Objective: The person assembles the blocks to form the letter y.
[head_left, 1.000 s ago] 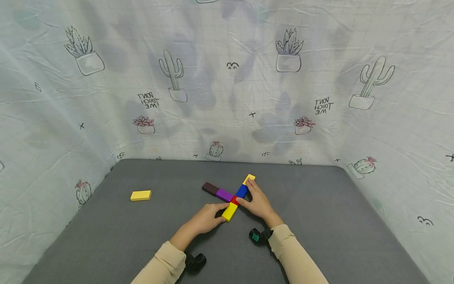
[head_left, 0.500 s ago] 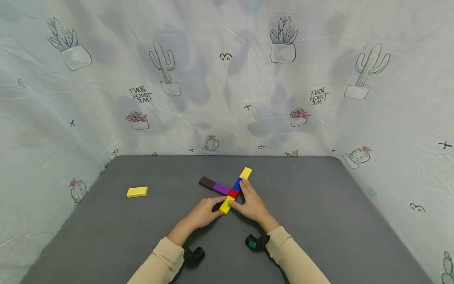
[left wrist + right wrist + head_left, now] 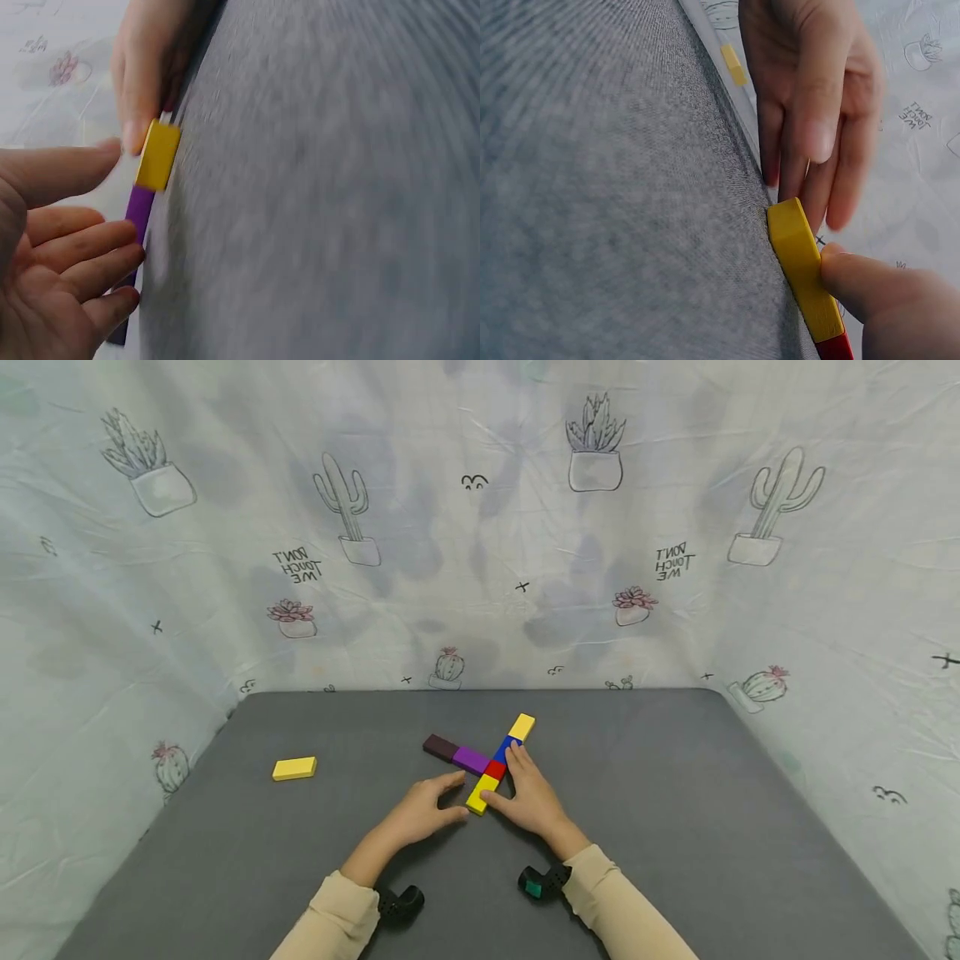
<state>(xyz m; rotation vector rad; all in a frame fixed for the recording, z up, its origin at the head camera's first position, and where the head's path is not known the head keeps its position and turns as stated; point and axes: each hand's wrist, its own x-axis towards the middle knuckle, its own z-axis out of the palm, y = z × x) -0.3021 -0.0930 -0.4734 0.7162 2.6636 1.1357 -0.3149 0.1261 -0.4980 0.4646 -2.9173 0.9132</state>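
Observation:
Flat coloured blocks form a slanting row on the grey table: a near yellow block (image 3: 476, 803), a red block (image 3: 495, 770), a blue block (image 3: 501, 748) and a far yellow block (image 3: 522, 727). Branching off to the left are a purple block (image 3: 472, 761) and a dark brown block (image 3: 440, 747). My right hand (image 3: 534, 800) lies along the row's right side, its thumb touching the near yellow block and its fingertips at the blue one. Just left of the near yellow block, my left hand (image 3: 420, 812) holds nothing, thumb and fingers spread apart.
A separate yellow block (image 3: 294, 768) lies at the left of the grey table (image 3: 675, 793). Behind the table hangs a pale cloth (image 3: 420, 627) printed with cacti. A black wrist device (image 3: 401, 906) sticks out at my left wrist, another device (image 3: 542, 883) at my right.
My right hand has shifted down the row, from the far yellow and red blocks to the blue and near yellow ones. My left hand has let go of the near yellow block and drawn left.

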